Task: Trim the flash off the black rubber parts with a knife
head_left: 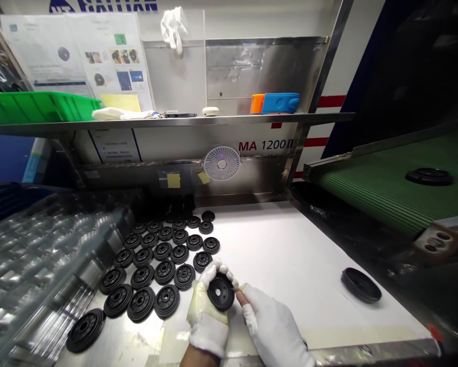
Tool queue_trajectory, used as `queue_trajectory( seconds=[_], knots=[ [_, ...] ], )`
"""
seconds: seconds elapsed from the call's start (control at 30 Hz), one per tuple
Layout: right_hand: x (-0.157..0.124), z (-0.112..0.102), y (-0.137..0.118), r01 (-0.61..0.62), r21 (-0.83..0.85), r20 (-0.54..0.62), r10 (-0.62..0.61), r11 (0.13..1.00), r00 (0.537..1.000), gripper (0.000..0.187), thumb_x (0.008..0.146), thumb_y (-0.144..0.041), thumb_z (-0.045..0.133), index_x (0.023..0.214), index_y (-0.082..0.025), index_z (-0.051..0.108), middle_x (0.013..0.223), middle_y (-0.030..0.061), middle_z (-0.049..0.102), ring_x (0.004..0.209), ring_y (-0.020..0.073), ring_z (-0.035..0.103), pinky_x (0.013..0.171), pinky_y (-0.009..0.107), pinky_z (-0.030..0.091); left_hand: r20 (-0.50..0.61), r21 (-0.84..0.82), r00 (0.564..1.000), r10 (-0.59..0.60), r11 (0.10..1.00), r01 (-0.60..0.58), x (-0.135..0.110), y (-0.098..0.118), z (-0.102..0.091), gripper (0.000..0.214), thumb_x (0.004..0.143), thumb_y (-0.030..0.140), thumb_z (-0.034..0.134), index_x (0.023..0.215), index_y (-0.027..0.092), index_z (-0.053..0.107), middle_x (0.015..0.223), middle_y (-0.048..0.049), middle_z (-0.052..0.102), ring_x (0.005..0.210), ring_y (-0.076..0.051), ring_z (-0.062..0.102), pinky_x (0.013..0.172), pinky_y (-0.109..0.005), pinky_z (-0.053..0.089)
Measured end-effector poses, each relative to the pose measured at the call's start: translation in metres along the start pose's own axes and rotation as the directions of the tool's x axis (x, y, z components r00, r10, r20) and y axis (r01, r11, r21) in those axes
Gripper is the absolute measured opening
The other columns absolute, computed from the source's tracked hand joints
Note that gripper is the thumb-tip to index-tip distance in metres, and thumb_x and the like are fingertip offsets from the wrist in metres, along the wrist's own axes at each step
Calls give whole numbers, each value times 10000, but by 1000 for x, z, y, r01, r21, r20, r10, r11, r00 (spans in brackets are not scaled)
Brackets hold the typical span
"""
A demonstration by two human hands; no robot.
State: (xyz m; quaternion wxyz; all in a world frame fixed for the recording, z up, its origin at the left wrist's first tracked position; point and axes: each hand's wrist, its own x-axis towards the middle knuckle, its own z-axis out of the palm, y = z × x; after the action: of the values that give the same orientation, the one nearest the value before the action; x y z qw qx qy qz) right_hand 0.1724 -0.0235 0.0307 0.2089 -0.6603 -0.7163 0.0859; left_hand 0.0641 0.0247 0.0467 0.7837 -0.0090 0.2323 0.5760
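Observation:
My left hand (pixel 209 316), in a white glove with yellowish film on it, is closed around a black round plastic part (pixel 221 291) with a hole in its middle. The part is tilted, its hollow side facing me. At its right edge is my right hand (pixel 271 321), also gloved in white, with a bare thumb tip showing. Those fingers are pinched together near the rim; whatever lies between them is too small to make out. Left of my hands, similar black ribbed discs (pixel 141 304) lie in rows. One more black part (pixel 361 285) rests at the right of the white worktop.
Stacked clear plastic trays (pixel 60 255) fill the left side. A green conveyor belt (pixel 385 193) with a black disc (pixel 429 176) runs on the right. Above the white worktop (pixel 275 244) are a small fan (pixel 222 163) and a metal shelf (pixel 229 120) bearing a green bin (pixel 37 107).

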Motion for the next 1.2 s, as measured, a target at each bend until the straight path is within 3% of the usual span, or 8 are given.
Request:
queue_trajectory(
  seconds=[0.17, 0.37, 0.5, 0.6, 0.7, 0.87, 1.03, 1.2],
  knots=[
    [-5, 6, -2, -28, 42, -30, 30, 999, 999, 254, 903, -282, 282, 771, -258, 498, 676, -23, 598, 595, 173, 565, 521, 267, 336, -2, 11, 999, 46, 999, -46, 1, 0, 3, 57, 744, 94, 521, 734, 126, 567, 667, -35, 521, 595, -134, 521, 559, -263, 466],
    [-12, 17, -11, -6, 101, -40, 11, 995, 999, 291, 918, -341, 261, 800, -266, 517, 706, -14, 611, 617, 178, 571, 524, 268, 343, -10, -13, 992, 124, 992, -124, 8, 0, 1, 108, 728, 83, 541, 816, 128, 584, 726, -46, 557, 655, -125, 553, 643, -261, 485],
    [-11, 18, -8, -8, 129, -55, 15, 992, 998, 271, 908, -331, 271, 816, -274, 519, 707, -18, 613, 617, 182, 572, 534, 271, 359, 24, 114, 999, 25, 993, -27, 5, 5, -4, 239, 711, 152, 550, 947, 140, 583, 890, -105, 603, 805, -213, 595, 694, -361, 494],
    [-8, 15, -2, -27, 134, -81, 38, 991, 996, 254, 901, -319, 268, 837, -270, 509, 721, -14, 610, 625, 185, 571, 548, 278, 373, 86, 162, 996, -27, 987, 13, 1, 8, -5, 253, 684, 145, 517, 926, 125, 584, 781, -98, 606, 728, -226, 594, 633, -370, 486],
    [-7, 14, 0, -39, 81, -99, 47, 996, 994, 261, 899, -315, 260, 802, -259, 496, 666, -14, 585, 572, 183, 548, 516, 281, 355, 67, 123, 997, 49, 991, -57, 2, 7, -2, 149, 696, 126, 529, 837, 128, 580, 618, -38, 548, 588, -165, 547, 565, -312, 465],
    [-9, 17, -8, -12, 63, -117, 19, 998, 993, 248, 906, -307, 283, 807, -258, 504, 669, -19, 598, 553, 168, 549, 490, 265, 335, -25, 39, 997, 68, 997, -67, 6, 4, 4, 90, 723, 135, 603, 797, 156, 556, 626, -2, 516, 576, -115, 523, 563, -255, 461],
    [-10, 23, -13, 13, 54, -186, -2, 998, 983, 270, 911, -330, 276, 826, -256, 521, 661, -15, 613, 530, 167, 555, 472, 263, 321, -11, -20, 993, 114, 993, -114, 7, 3, 5, 78, 740, 129, 592, 711, 158, 526, 631, 11, 502, 581, -98, 526, 595, -248, 484],
    [-10, 28, -12, 19, 48, -167, -11, 999, 986, 275, 909, -337, 277, 771, -262, 503, 632, -23, 602, 534, 179, 560, 478, 273, 320, 25, 52, 984, 177, 983, -178, 6, 4, -1, 132, 734, 117, 578, 861, 150, 574, 728, -25, 561, 692, -136, 571, 696, -299, 493]
  ],
)
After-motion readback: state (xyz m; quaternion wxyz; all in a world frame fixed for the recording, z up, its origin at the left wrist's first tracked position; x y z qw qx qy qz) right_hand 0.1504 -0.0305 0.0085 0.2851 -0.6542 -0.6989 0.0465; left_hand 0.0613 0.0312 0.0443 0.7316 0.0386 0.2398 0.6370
